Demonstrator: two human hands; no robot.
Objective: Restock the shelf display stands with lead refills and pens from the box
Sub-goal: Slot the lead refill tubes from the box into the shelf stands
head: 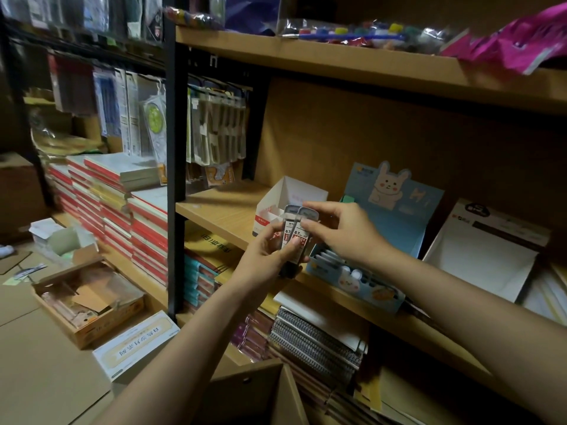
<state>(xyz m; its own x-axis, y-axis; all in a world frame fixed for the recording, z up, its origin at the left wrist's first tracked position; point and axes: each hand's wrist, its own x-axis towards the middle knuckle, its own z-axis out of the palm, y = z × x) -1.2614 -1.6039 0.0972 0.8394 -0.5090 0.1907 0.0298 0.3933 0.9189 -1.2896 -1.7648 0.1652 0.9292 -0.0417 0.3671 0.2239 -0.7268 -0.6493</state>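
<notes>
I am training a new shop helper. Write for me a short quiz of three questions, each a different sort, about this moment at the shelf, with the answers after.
1. True or false: the left hand holds a bundle of lead refill cases.
2. Multiple choice: what does the right hand do?
A. rests flat on the shelf
B. pinches the top of one refill case
C. lifts a spiral notebook
3. Fill in: the blue display stand, right of the hands, carries a picture of a ____.

Key
1. True.
2. B.
3. Rabbit. The white display stand behind the hands has no such picture.
</notes>
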